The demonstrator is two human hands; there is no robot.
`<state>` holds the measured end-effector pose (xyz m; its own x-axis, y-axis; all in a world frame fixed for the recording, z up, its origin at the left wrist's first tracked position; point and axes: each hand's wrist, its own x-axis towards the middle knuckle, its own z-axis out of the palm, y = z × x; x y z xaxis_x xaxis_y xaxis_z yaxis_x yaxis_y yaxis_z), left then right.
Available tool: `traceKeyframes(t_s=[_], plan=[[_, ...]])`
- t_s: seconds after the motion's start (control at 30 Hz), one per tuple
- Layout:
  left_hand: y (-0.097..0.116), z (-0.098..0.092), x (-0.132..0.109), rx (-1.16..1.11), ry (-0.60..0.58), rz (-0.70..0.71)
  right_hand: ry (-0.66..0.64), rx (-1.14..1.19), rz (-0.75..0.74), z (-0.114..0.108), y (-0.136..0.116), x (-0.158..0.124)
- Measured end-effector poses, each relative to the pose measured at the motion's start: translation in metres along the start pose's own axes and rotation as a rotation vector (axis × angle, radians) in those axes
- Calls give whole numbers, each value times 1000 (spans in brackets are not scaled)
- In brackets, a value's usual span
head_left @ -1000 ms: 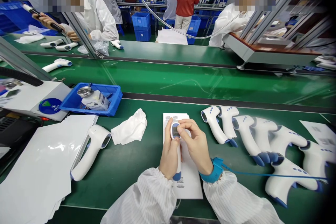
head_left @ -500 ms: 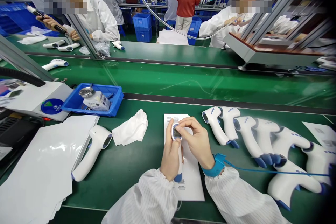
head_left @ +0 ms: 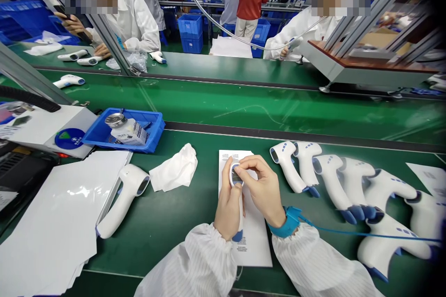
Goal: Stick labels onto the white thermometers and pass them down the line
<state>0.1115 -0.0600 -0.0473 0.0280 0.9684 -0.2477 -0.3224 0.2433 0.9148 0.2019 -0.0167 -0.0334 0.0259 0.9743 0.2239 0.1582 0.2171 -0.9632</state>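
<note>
My left hand (head_left: pixel 227 206) is wrapped round the handle of a white infrared thermometer (head_left: pixel 237 176), its oval screen end facing me and its blue base showing below the palm. The thumb and fingers of my right hand (head_left: pixel 260 184) pinch the rim beside the screen. What else the right fingers may hold is too small to make out. Beneath both hands lies a printed white sheet (head_left: pixel 256 241). A blue wrist strap (head_left: pixel 287 222) with a cord circles my right wrist.
Several white thermometers (head_left: pixel 329 176) lie in a group at the right; another thermometer (head_left: pixel 123 199) rests on the left beside stacked white sheets (head_left: pixel 52 222). A crumpled white cloth (head_left: pixel 176 169) and a blue tray (head_left: pixel 153 141) holding a bottle (head_left: pixel 127 131) are nearby. Co-workers sit across the green belt (head_left: pixel 223 102).
Both hands keep the same hold on the thermometer. The view has shifted slightly. Across the belt, the co-worker at the right has lowered a hand toward the table.
</note>
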Motion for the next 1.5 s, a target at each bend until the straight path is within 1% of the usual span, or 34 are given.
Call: traceKeyframes(t_s=[0.3,0.53,0.6,0.67,0.73,0.83,0.93,1.07,1.13,1.2,1.3,1.4,1.5], plan=[[0,0,-1,18,9,3,15,-1,24,0,0,0],[-2,0,0,36,7,8,33,-31,-2,3,0,-2],[-2,0,0,37,10,7,38,-20,24,3,2,-2],[0,0,0,28,4,7,29,-1,95,3,3,0],[5,-1,1,12,1,-5,-19,7,170,1,1,5],[16,-3,7,20,20,-82,-124,-2,242,-4,-4,14],[26,-6,14,83,32,-158,-174,-9,261,-11,-9,22],[29,-9,18,117,44,-171,-266,52,273,-21,-10,24],[28,-9,17,123,49,-169,-287,71,297,-25,-9,21],[28,-7,16,128,47,-158,-262,33,278,-26,-8,17],[29,-3,13,136,53,-133,-193,-89,160,-25,-11,13],[34,2,8,178,91,-92,-182,-181,38,-24,-21,11],[40,6,3,244,138,-8,-184,-218,-17,-23,-35,5]])
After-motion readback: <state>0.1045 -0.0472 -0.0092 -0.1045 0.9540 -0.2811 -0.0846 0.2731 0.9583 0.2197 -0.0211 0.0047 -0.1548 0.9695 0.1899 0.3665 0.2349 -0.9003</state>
